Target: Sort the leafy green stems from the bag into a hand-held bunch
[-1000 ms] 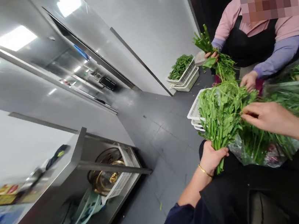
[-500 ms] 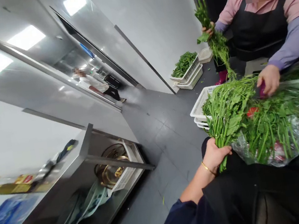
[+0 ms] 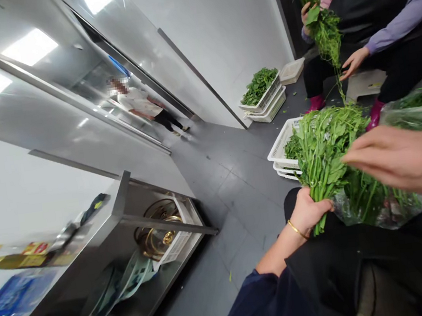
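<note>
My left hand point(image 3: 307, 212), with a gold bangle at its wrist, is wrapped round the lower stems of a bunch of leafy greens point(image 3: 324, 157). The leaves fan up and away from me. My right hand point(image 3: 408, 164), slightly blurred, hangs just right of the bunch with fingers and thumb drawn together; whether anything is pinched there I cannot make out. Below it, partly hidden, more greens point(image 3: 366, 199) lie on a clear plastic bag point(image 3: 346, 212) by my lap.
Beyond the bunch stands a white basket point(image 3: 281, 143) holding greens. Stacked baskets point(image 3: 267, 108) sit by the wall. A co-worker point(image 3: 374, 9) opposite holds another bunch of greens point(image 3: 319, 22). On the left is a steel shelf table point(image 3: 166, 227); another person point(image 3: 144, 104) stands in the passage.
My right hand has come into view from the right. The co-worker's lower hand has drawn back from the pile toward the raised bunch. The person in the passage has moved nearer.
</note>
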Available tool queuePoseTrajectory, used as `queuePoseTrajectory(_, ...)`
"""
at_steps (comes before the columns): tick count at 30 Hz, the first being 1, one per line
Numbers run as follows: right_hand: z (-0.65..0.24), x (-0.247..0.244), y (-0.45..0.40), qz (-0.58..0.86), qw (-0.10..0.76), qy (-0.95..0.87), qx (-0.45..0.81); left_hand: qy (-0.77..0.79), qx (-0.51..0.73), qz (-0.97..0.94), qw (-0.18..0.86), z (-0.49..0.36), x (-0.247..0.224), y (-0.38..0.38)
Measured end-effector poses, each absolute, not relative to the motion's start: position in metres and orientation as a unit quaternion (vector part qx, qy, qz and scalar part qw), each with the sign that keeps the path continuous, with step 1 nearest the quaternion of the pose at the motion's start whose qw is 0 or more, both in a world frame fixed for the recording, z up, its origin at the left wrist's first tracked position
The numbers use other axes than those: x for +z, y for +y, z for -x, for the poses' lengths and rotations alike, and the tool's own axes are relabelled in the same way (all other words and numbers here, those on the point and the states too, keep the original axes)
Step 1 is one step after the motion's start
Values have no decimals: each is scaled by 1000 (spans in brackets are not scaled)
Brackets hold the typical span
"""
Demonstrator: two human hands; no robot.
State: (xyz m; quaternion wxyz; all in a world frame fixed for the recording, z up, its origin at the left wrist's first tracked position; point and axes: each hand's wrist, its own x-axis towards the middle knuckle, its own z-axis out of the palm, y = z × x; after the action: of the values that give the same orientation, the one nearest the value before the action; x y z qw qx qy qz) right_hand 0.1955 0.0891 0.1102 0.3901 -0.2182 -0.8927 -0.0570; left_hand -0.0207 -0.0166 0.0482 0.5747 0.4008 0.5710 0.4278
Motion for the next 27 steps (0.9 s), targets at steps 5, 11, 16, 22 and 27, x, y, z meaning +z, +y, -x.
queuePoseTrajectory(5, -139, 99, 71, 134, 356, -923, -65, 569, 404, -426, 575, 22, 41, -15)
queuePoseTrajectory(11, -139, 85, 73, 139, 261, -951, -89, 605, 369, -456, 539, 25, 30, -10)
queuePoseTrajectory(16, -135, 81, 56, 131, 265, -943, -156, 602, 393, -441, 538, 19, 25, -7)
queuePoseTrajectory(22, -117, 79, 53, 87, 261, -952, -135, 602, 427, -462, 492, 13, 25, -9)
queuePoseTrajectory(27, -154, 94, 84, 249, 394, -858, 216, 599, 411, -408, 554, 17, 27, -15)
